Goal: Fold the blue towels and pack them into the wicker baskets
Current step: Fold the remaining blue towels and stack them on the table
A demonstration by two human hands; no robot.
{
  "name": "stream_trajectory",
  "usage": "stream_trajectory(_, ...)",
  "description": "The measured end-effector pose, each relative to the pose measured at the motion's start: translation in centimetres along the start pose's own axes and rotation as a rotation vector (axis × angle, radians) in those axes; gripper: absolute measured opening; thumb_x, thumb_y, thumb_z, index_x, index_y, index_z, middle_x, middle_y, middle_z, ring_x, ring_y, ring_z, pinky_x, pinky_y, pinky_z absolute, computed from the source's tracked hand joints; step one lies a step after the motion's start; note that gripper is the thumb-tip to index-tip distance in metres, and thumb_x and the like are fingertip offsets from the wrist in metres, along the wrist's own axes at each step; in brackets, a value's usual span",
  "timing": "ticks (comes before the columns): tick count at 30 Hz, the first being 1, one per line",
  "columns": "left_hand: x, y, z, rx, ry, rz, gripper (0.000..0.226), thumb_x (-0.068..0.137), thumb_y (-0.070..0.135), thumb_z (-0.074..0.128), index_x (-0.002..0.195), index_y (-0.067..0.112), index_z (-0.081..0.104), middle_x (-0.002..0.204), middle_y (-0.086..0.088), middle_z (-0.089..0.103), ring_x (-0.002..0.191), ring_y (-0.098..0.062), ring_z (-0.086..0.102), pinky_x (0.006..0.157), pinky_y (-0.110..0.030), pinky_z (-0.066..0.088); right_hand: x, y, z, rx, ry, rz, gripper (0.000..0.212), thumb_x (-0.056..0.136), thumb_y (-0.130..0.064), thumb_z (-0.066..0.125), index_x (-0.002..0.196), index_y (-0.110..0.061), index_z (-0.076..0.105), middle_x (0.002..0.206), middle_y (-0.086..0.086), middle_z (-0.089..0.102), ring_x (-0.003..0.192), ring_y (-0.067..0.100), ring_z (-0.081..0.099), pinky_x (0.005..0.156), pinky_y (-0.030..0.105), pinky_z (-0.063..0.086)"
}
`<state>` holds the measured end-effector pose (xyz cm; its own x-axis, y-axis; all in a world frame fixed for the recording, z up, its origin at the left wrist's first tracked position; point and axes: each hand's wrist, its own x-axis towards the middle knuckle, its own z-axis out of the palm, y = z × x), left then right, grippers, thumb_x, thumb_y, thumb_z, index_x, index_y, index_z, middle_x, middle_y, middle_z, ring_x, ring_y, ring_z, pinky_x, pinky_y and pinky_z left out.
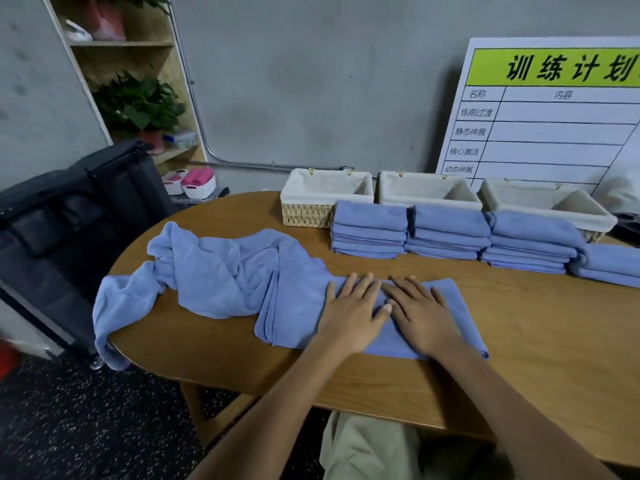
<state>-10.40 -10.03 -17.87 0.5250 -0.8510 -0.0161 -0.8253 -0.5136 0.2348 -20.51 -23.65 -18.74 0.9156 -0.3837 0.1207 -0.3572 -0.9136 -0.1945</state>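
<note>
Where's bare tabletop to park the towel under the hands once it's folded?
Free: the table to the right of the flat towel, in front of the short stack. Also the strip between the flat towel and the three tall stacks, and the near edge. Crowded: the left end, under the loose towels. All three baskets look empty.

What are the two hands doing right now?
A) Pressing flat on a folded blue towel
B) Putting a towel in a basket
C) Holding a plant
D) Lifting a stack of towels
A: the left hand and right hand lie side by side with straight fingers on the folded towel at the table's near edge, away from the baskets.
</note>
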Motion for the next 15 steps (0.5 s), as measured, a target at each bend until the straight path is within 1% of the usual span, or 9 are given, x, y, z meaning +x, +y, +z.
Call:
stream_trajectory(1,0.2,0.0,-0.1,0.030,-0.025,0.010,0.075,0.098,0.067,0.008,0.161,0.026,0.006,0.168,0.010,-0.005,0.155,-0.018,-0.008,0.123,-0.055,-0.001,-0.2,0.5,-0.4,-0.007,-0.061,0.020,0.095,0.076,-0.074,-0.020,0.156,-0.040,0.018,0.165,-0.013,0.010,0.153,0.018,0.005,0.121,0.048,0.010)
stream_trajectory(3,0.7,-0.2,-0.3,0.050,-0.061,0.016,0.070,0.103,0.063,0.019,0.161,0.029,0.001,0.168,0.011,-0.012,0.154,-0.017,-0.013,0.122,-0.056,-0.004,-0.3,1.3,-0.8,-0.013,-0.110,0.049,0.114,0.058,-0.082,-0.038,0.156,-0.044,0.005,0.165,-0.015,-0.004,0.153,0.016,-0.007,0.122,0.047,0.002)
stream_trajectory(5,1.0,-0.1,-0.4,0.057,-0.088,0.007,0.072,0.101,0.067,0.019,0.161,0.033,-0.002,0.167,0.012,-0.016,0.154,-0.017,-0.016,0.122,-0.056,-0.006,-0.4,2.1,-1.0,-0.019,-0.119,0.075,0.119,0.051,-0.082,-0.042,0.156,-0.045,0.001,0.165,-0.015,-0.008,0.153,0.016,-0.010,0.122,0.046,0.000)
stream_trajectory(7,1.4,0.4,-0.2,0.061,-0.092,0.009,0.074,0.099,0.071,0.019,0.160,0.035,-0.004,0.166,0.013,-0.018,0.153,-0.018,-0.018,0.122,-0.056,-0.006,-0.8,3.0,-1.3,-0.023,-0.118,0.091,0.118,0.051,-0.082,-0.042,0.155,-0.046,0.000,0.165,-0.014,-0.008,0.153,0.016,-0.010,0.123,0.046,0.000)
stream_trajectory(10,2.1,1.0,-0.1,0.073,-0.092,0.020,0.077,0.096,0.075,0.018,0.159,0.038,-0.005,0.166,0.013,-0.018,0.153,-0.020,-0.019,0.122,-0.057,-0.008,-1.4,4.9,-1.8,-0.023,-0.104,0.110,0.110,0.058,-0.082,-0.036,0.155,-0.047,0.001,0.166,-0.014,-0.006,0.153,0.016,-0.010,0.123,0.046,-0.001)
stream_trajectory(11,2.3,0.9,-0.2,0.082,-0.091,0.020,0.078,0.095,0.077,0.018,0.159,0.038,-0.006,0.166,0.013,-0.018,0.153,-0.020,-0.019,0.121,-0.057,-0.009,-1.6,5.5,-2.0,-0.017,-0.102,0.116,0.101,0.065,-0.081,-0.030,0.155,-0.047,0.001,0.166,-0.013,-0.005,0.153,0.016,-0.010,0.123,0.046,-0.002)
stream_trajectory(13,2.5,0.2,-0.5,0.097,-0.102,0.012,0.081,0.092,0.080,0.016,0.159,0.039,-0.007,0.166,0.013,-0.018,0.153,-0.020,-0.019,0.122,-0.057,-0.009,-1.8,6.2,-2.4,-0.015,-0.121,0.136,0.082,0.080,-0.075,-0.011,0.155,-0.047,0.002,0.166,-0.013,-0.005,0.153,0.016,-0.011,0.123,0.045,-0.003)
stream_trajectory(14,2.4,-0.4,-0.6,0.101,-0.107,0.002,0.082,0.091,0.081,0.015,0.158,0.040,-0.008,0.166,0.013,-0.018,0.153,-0.020,-0.018,0.122,-0.056,-0.008,-1.9,6.4,-2.4,-0.021,-0.127,0.147,0.075,0.085,-0.072,-0.004,0.155,-0.047,0.002,0.166,-0.012,-0.005,0.153,0.017,-0.011,0.123,0.045,-0.003)
stream_trajectory(15,2.2,-0.9,-0.6,0.103,-0.105,-0.011,0.083,0.090,0.081,0.015,0.158,0.040,-0.008,0.166,0.013,-0.018,0.153,-0.020,-0.018,0.123,-0.054,-0.007,-1.9,6.6,-2.5,-0.025,-0.126,0.152,0.072,0.087,-0.071,-0.001,0.155,-0.046,0.002,0.166,-0.012,-0.006,0.153,0.017,-0.011,0.123,0.046,-0.003)
